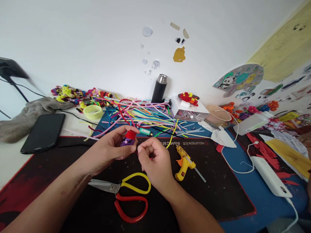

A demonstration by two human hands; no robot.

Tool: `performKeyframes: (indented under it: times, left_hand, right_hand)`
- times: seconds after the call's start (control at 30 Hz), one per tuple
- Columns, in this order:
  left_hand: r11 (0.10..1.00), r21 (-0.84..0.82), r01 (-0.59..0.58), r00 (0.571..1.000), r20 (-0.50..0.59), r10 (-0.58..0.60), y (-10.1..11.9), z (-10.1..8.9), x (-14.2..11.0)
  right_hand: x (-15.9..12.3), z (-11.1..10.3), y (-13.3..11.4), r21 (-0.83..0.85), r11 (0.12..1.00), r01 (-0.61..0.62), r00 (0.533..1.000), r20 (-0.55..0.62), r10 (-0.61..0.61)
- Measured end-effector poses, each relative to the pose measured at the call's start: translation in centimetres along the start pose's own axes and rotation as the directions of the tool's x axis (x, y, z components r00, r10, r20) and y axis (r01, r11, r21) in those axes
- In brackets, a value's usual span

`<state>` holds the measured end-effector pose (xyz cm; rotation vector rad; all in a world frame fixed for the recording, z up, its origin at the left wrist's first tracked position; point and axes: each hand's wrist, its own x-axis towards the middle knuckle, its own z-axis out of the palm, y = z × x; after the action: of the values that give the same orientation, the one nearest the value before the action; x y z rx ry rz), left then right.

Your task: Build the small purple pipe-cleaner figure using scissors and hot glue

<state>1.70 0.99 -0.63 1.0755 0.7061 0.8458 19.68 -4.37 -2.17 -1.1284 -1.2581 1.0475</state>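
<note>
My left hand (110, 145) is closed round a small purple and red fuzzy figure (129, 137), which looks like a pipe-cleaner doll with a red top. Close to its right side, my right hand (155, 158) pinches with thumb and forefinger. What lies in that pinch is too small and too covered to make out, though a bit of pink shows under the fingers. Below both hands, large scissors (117, 188) with one yellow and one red handle lie spread on the black mat (204, 197). A yellow glue gun (186, 161) with a clear stick rests right of my right hand.
Loose coloured pipe cleaners (145, 113) are heaped behind the hands. A black thermos (159, 89) and a white box (190, 110) stand by the wall. At left lie a phone (43, 133) and a yellow tape roll (93, 112). A white power bank (270, 176) with cables sits at right.
</note>
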Motion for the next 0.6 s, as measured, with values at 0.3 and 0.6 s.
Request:
performKeyframes:
  times: [0.3, 0.6]
  left_hand:
    - [1.000, 0.021, 0.002, 1.000, -0.010, -0.002, 0.25, 0.20, 0.06]
    - [0.999, 0.034, 0.018, 0.999, -0.031, -0.017, 0.29, -0.14, 0.16]
  right_hand:
    - [-0.12, -0.03, 0.06, -0.014, 1.000, 0.004, 1.000, -0.010, -0.004]
    - [0.31, -0.23, 0.04, 0.002, 1.000, -0.003, 0.999, -0.050, 0.003]
